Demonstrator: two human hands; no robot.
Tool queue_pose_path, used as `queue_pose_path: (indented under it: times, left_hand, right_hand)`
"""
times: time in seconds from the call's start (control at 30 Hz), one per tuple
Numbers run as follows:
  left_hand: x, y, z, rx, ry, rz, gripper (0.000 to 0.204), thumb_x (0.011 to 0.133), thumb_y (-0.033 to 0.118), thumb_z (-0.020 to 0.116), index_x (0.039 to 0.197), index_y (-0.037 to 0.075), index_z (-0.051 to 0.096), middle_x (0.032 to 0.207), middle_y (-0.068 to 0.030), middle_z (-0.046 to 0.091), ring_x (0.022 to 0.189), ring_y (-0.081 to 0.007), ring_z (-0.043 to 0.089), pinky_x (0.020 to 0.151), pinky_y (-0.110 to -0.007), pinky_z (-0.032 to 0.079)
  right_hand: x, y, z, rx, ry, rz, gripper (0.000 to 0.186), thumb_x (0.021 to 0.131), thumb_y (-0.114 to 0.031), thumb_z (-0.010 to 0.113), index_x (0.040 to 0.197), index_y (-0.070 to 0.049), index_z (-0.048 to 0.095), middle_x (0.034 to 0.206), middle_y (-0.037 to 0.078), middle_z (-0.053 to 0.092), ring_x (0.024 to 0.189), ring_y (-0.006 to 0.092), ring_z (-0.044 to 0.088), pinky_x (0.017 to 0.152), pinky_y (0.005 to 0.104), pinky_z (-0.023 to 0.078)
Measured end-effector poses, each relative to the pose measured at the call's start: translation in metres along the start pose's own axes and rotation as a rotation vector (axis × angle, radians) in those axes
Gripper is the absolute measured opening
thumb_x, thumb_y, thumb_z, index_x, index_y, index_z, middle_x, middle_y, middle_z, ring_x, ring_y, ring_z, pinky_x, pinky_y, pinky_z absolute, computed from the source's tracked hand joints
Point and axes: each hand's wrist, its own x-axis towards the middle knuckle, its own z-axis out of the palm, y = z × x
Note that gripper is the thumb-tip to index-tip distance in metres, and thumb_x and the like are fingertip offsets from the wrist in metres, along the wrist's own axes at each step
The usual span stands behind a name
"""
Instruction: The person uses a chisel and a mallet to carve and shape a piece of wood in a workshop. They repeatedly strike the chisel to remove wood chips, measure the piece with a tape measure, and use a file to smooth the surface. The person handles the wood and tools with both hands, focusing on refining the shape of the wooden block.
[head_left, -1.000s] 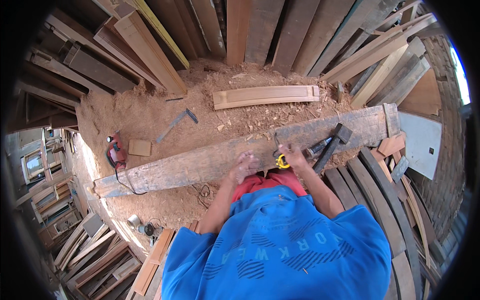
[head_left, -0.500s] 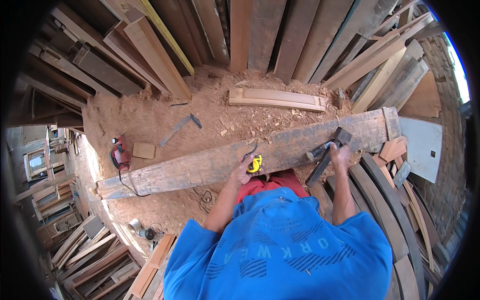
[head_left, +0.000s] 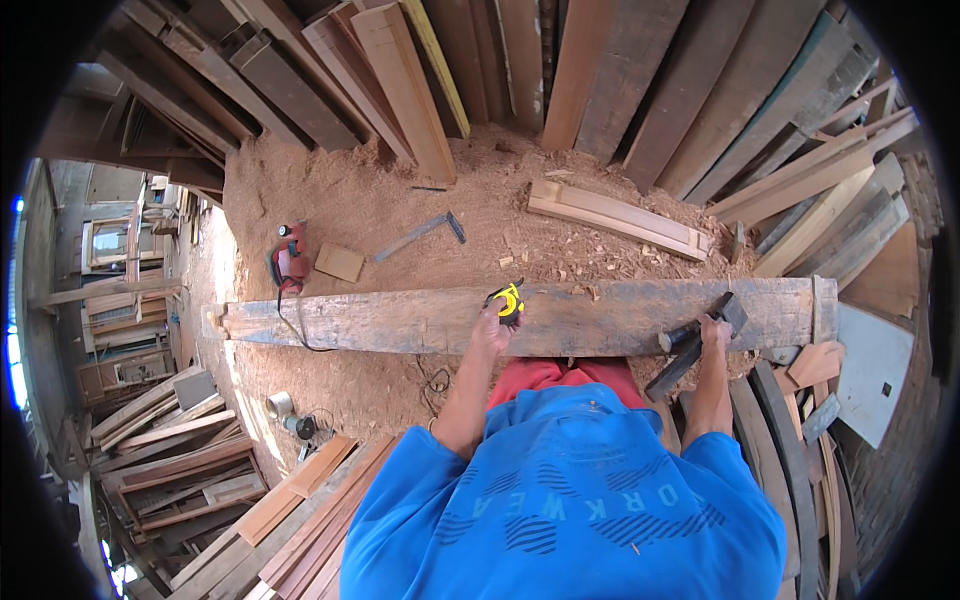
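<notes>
My left hand [head_left: 494,320] grips a yellow and black tape measure [head_left: 506,300], raised over the long weathered plank [head_left: 590,314] that lies crosswise before me. My right hand [head_left: 716,334] is closed on a dark T-shaped tool, apparently a wooden mallet [head_left: 735,310], over the plank's right part; its long bar slants down past the near edge. A dark cylindrical tool [head_left: 675,338] lies beside it, partly hidden. Behind the plank, a pale grooved wooden piece [head_left: 620,215] rests on shavings, and a metal square [head_left: 410,238] lies farther left.
A red power tool [head_left: 290,260] with cord and a small wood block [head_left: 338,262] sit at left. Boards [head_left: 680,90] lean along the back. Stacked curved timbers [head_left: 770,430] stand at right, with a white panel [head_left: 865,370]. A metal can [head_left: 282,405] stands lower left.
The tape measure passed from my right hand to my left and rose slightly. My right hand moved rightward onto the dark tool. My view has turned, levelling the plank in the picture.
</notes>
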Motion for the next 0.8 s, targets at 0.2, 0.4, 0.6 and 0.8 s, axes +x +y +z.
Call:
queue_pose_path:
  times: [0.2,0.4,0.6,0.8]
  left_hand:
    - [0.018,0.037,-0.02,-0.041,0.087,0.105,0.04,0.087,0.015,0.077,0.121,0.008,0.058,0.1,-0.0126,0.068,0.087,-0.0254,0.067,0.07,-0.038,0.058]
    - [0.079,0.117,-0.029,-0.091,0.255,0.31,0.055,0.087,0.025,0.083,0.13,0.01,0.052,0.101,-0.0143,0.066,0.085,-0.0256,0.067,0.064,-0.036,0.057]
    - [0.114,0.221,-0.147,0.527,0.668,0.796,0.091,0.087,0.033,0.083,0.152,-0.003,0.031,0.136,-0.0263,0.056,0.12,-0.041,0.058,0.101,-0.049,0.048]
    - [0.141,0.346,0.021,1.385,0.539,0.85,0.107,0.081,0.045,0.082,0.156,-0.006,0.026,0.157,-0.0302,0.034,0.148,-0.0407,0.034,0.124,-0.047,0.027]
  right_hand:
    - [0.02,0.007,0.014,-0.012,0.068,-0.029,0.079,0.074,-0.042,0.082,0.132,0.007,0.061,0.139,0.028,0.06,0.131,0.0416,0.057,0.108,0.0447,0.047]
    - [0.019,0.046,0.009,0.181,0.11,-0.058,0.05,0.074,-0.032,0.076,0.102,0.009,0.071,0.1,0.026,0.072,0.093,0.0416,0.068,0.082,0.0482,0.052]
    - [0.071,0.027,0.093,0.213,-0.052,-0.038,0.041,0.072,-0.025,0.081,0.095,0.006,0.071,0.095,0.021,0.073,0.089,0.0337,0.069,0.076,0.0451,0.052]
    - [-0.01,0.029,0.1,0.137,0.262,-0.013,0.067,0.075,-0.034,0.083,0.119,0.011,0.062,0.117,0.028,0.067,0.109,0.0423,0.064,0.094,0.0461,0.05]
